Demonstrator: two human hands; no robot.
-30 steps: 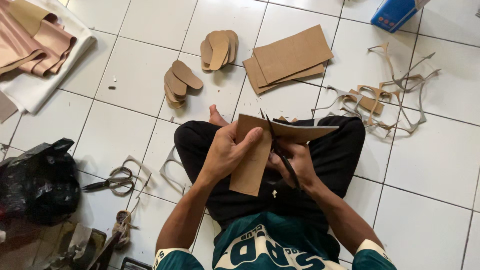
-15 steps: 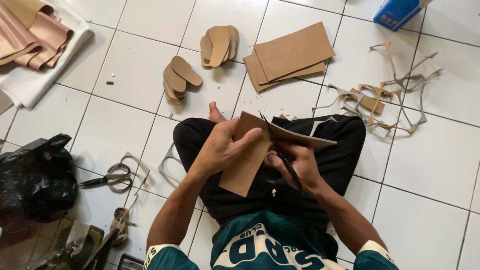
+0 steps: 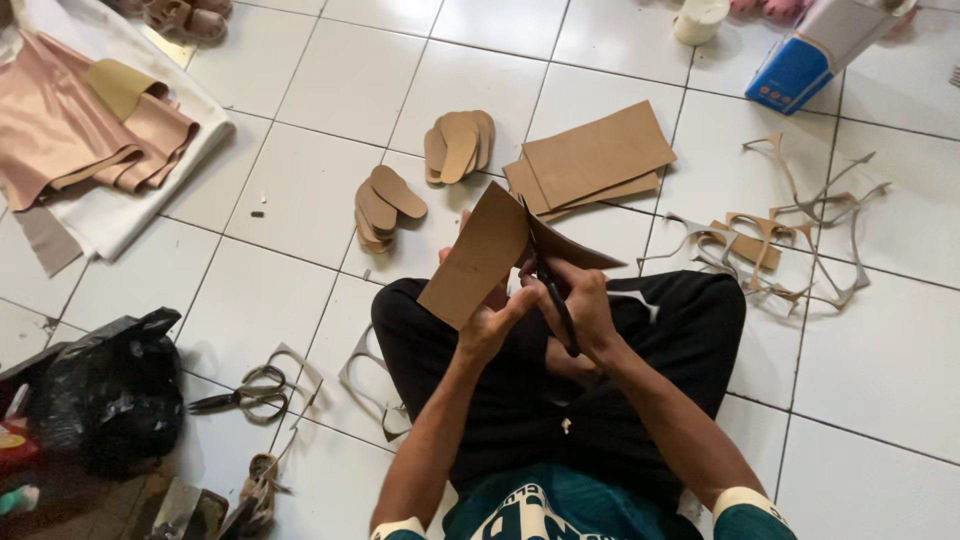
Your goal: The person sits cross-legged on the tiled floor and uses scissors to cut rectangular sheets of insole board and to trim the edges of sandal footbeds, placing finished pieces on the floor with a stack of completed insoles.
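I see my left hand (image 3: 492, 325) pinching the stiff, light brown cardboard sheet (image 3: 478, 258) at its lower edge, my right hand (image 3: 580, 308) closed around black scissors (image 3: 556, 300).

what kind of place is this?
Likely a small home footwear workshop, work done on a tiled floor. Cut sole shapes lie in stacks, offcuts lie nearby, and the right hand holds scissors to brown board.

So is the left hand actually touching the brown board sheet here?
Touching. The head view shows the left hand gripping the lower edge of the brown board sheet, fingers wrapped onto it, while the right hand works scissors.
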